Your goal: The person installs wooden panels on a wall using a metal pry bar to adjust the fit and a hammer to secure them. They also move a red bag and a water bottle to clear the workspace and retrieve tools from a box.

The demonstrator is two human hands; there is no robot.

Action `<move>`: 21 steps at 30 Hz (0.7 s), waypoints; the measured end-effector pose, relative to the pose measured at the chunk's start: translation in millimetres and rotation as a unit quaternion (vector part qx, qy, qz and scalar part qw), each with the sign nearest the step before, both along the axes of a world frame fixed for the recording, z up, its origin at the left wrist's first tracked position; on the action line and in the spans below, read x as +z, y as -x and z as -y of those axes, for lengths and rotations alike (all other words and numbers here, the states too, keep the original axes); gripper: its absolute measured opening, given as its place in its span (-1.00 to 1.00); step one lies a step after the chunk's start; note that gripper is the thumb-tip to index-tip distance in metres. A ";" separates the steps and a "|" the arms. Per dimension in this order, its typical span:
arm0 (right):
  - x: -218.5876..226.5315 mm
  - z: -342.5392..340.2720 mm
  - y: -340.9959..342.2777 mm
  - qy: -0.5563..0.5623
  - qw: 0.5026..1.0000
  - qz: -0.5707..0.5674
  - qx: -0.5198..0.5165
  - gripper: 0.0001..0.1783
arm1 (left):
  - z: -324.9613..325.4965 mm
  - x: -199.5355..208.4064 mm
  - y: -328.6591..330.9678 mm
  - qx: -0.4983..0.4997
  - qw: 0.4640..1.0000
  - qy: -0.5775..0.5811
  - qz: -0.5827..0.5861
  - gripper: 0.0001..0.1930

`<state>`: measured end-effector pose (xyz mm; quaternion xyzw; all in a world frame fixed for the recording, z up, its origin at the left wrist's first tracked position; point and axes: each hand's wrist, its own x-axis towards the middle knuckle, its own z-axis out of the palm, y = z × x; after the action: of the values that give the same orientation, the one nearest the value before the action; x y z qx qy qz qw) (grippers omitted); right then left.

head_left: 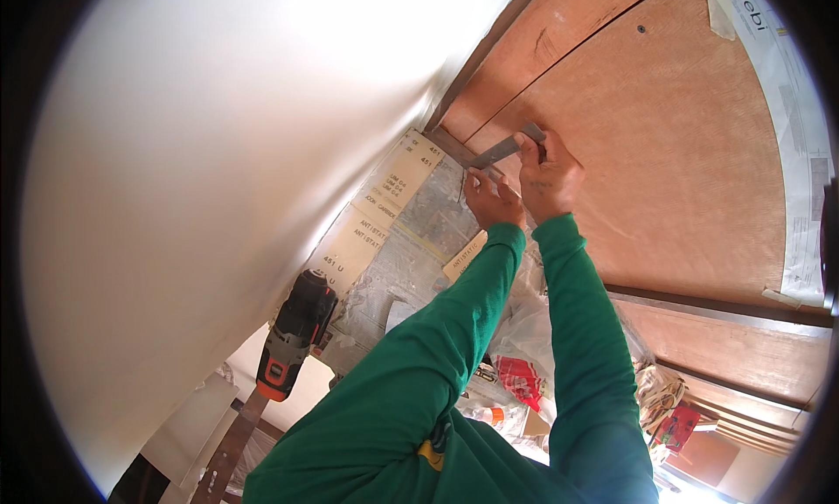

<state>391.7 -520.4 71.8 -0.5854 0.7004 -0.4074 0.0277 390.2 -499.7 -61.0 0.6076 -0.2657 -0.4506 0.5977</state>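
My right hand [551, 173] is closed around the upper end of a flat dark grey strip [505, 152], thumb on top. The strip lies at a slant against the brown wood-faced panel [651, 154], close to its dark edge trim. Just below the strip's lower end, my left hand [495, 201] has its fingers curled together. What those fingers grip, if anything, is too small to tell. Green sleeves cover both forearms.
A black and orange cordless power tool [297, 333] rests beside the white wall [192, 154]. Printed cream sheets [384, 189] lie along that wall. Clear plastic bags [529, 325] and a red package [521, 380] sit below my arms. White printed film [800, 163] borders the panel's right.
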 end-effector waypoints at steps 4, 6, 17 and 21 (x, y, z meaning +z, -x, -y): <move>1.9 1.4 -7.9 0.035 0.999 0.018 -0.011 -0.84 | 9.6 -10.7 -4.6 -0.001 0.999 0.023 0.049 -0.50; 2.1 7.6 -19.8 0.023 1.000 0.007 -0.004 -0.83 | 17.9 -20.1 -11.6 0.024 0.990 0.014 -0.141 -0.51; -0.8 34.1 -37.2 0.008 0.995 -0.094 0.005 -0.77 | 20.0 -24.2 -7.2 0.021 0.973 -0.083 -0.215 -0.73; -4.1 50.6 -57.9 0.025 0.993 -0.109 0.026 -0.76 | 23.5 -42.7 -3.9 0.020 0.989 -0.078 -0.128 -0.76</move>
<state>449.6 -571.0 67.7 -0.6449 0.6734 -0.3575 -0.0531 394.1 -523.1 -103.7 0.5945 -0.1390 -0.5320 0.5867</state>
